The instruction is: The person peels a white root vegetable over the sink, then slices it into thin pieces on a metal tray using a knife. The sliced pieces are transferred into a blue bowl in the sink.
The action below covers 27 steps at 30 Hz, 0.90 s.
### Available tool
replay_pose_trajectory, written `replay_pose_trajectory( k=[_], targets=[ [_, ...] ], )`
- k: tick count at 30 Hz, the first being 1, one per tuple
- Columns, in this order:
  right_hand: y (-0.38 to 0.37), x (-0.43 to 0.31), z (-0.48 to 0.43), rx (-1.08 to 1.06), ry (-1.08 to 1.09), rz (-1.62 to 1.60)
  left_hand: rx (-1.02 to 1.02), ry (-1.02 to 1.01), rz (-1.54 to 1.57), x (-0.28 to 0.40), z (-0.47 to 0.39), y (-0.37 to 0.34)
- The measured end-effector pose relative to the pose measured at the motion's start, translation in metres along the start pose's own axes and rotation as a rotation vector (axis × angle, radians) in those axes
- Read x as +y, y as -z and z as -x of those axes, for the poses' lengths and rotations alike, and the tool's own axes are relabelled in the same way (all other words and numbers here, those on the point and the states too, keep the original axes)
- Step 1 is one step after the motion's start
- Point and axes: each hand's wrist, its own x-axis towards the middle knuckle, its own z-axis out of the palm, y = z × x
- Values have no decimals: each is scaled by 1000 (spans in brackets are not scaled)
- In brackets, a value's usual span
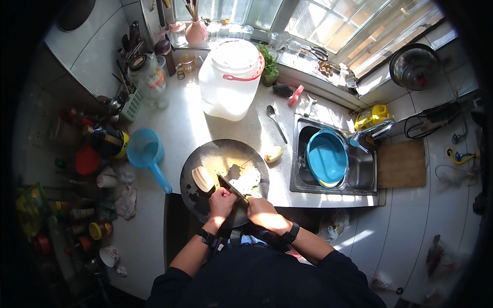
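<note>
My right hand grips the handle of a kitchen knife, its blade slanting up and left over a round, dark-stained chopping board. Beside the blade, my left hand has its fingers curled in; whatever may be under them is hidden. Thin white slices, apparently lotus root, lie on the board to the right of the blade, washed out by sunlight. On the board's left rests a pale block cut into slices, still stacked together. A pale root piece lies on the counter just off the board's right edge.
A large white plastic container stands behind the board, near a spoon. To the left is a blue dipper. On the right, a blue basin sits in the steel sink. Bottles and jars crowd the left side.
</note>
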Motion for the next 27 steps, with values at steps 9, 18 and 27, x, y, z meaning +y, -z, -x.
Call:
replay_pose_trajectory(
  k=[9, 18, 27],
  targets=[
    [-3, -6, -2, -40, -7, 40, -9, 32, 32, -7, -1, 0],
    [-18, 3, -14, -61, -61, 55, -15, 25, -17, -10, -2, 2],
    [-17, 2, 0, 34, 42, -13, 46, -23, 28, -11, 1, 0]
  ],
)
